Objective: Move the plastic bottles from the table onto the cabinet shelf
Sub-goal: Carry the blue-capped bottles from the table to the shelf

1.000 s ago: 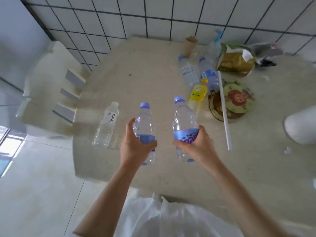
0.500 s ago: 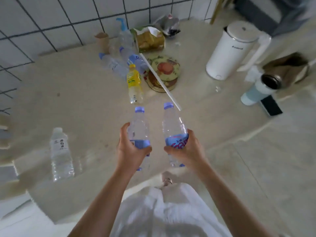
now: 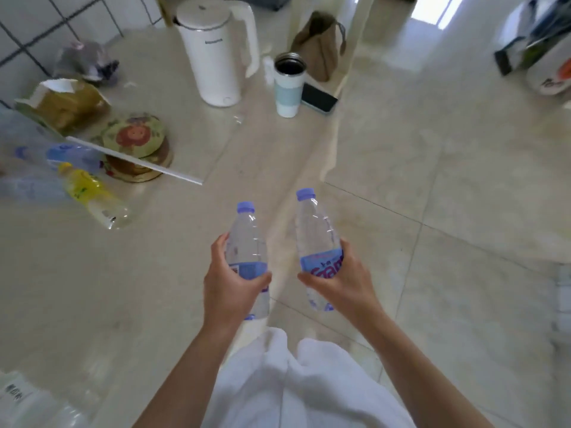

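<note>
Both hands grip just as they did half a second ago: my left hand is wrapped round the lower half of a clear plastic bottle with a lilac cap and blue label, and my right hand clasps a second clear lilac-capped bottle with a purple-lettered label. Both bottles are upright, held in the air side by side and apart.

What I see changed is the view, which has swung right. The bottles were over the pale stone-look table before; now the left one sits over its edge and the right one over the glossy tiled floor.

At ten o'clock, the yellow-labelled bottle lying on its side and the blurred clear bottles beyond it have slid toward the left edge. At eleven o'clock, the white electric kettle has moved from upper right to upper centre, with the mint-banded tumbler at twelve o'clock just beside a dark phone. The clear white-labelled bottle is now at eight o'clock.
</note>
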`<state>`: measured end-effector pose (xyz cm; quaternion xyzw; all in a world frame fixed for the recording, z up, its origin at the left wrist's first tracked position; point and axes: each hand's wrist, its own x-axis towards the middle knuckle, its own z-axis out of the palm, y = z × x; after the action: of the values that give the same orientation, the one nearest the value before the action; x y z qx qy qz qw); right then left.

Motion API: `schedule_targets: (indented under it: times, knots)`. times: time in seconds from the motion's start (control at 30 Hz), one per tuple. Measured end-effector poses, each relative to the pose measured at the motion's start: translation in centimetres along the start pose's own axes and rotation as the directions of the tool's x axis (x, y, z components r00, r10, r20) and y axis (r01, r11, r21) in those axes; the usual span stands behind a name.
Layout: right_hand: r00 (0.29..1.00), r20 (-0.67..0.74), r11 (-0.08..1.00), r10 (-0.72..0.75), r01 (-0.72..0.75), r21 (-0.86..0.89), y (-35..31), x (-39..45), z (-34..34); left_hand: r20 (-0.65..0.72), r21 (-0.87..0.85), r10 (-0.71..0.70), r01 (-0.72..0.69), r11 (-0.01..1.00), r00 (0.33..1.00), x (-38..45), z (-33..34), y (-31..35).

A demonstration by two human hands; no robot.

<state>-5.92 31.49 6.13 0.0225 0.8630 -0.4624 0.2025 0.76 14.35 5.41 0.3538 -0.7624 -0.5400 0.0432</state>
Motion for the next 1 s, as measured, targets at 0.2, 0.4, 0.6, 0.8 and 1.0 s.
schedule_targets:
  times: [0.2, 0.4, 0.6, 0.8, 1.0]
  knots:
    - [0.964, -0.224, 0.982, 0.144, -0.112, 0.151, 7.1, -4.1, -8.2, 0.271, 0.038, 0.093, -0.108, 0.993, 0.958, -3.2, 8.9, 3.0]
    - [0.869, -0.399, 0.948, 0.293, -0.210, 0.241, 15.4, -9.1, -16.6, 0.458, 0.017, 0.185, -0.216, 0.976, 0.870, -9.6, 19.7, 5.6]
    - [0.748, -0.525, 0.906, 0.406, -0.256, 0.337, 22.7, -13.9, -23.6, 0.630, -0.011, 0.260, -0.327, 0.945, 0.731, -16.3, 29.8, 6.7]
    - [0.573, -0.610, 0.831, 0.548, -0.288, 0.476, 27.9, -18.1, -28.8, 0.785, -0.038, 0.282, -0.412, 0.910, 0.551, -22.5, 37.8, 8.7]
    - [0.337, -0.638, 0.722, 0.692, -0.325, 0.611, 32.1, -21.1, -33.5, 0.896, -0.013, 0.223, -0.479, 0.878, 0.384, -27.2, 46.2, 10.6]
